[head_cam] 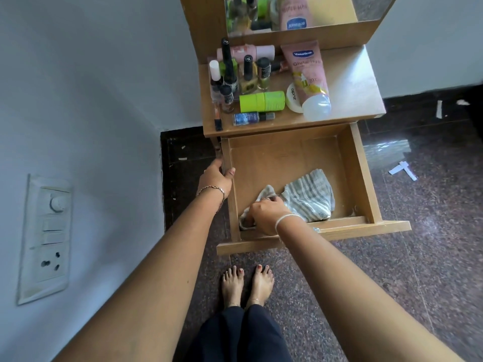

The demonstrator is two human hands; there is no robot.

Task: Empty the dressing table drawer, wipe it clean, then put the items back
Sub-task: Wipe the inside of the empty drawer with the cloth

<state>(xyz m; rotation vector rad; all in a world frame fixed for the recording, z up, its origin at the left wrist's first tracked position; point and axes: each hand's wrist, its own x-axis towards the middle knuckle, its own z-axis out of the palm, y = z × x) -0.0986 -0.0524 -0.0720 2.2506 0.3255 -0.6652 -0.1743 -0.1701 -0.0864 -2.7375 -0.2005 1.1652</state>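
The wooden drawer point(363, 176) is pulled out from the dressing table and holds only a grey-and-white striped cloth point(311, 195). My right hand point(265, 214) grips the cloth's near left end in the drawer's front left corner. My left hand point(215, 177) holds the drawer's left side wall, thumb over the rim. On the table top point(352, 84) lie the cosmetics: a pink Vaseline tube point(309, 71), a green cylinder point(261, 101), several nail polish bottles point(247, 71), a small blue bottle point(252, 118) and a white round tin point(292, 96).
A mirror point(290, 11) stands at the back of the table. The wall on the left carries a switch and socket panel point(47, 236). My bare feet point(247, 284) stand on the dark speckled floor just before the drawer front. Paper scraps point(402, 170) lie on the floor to the right.
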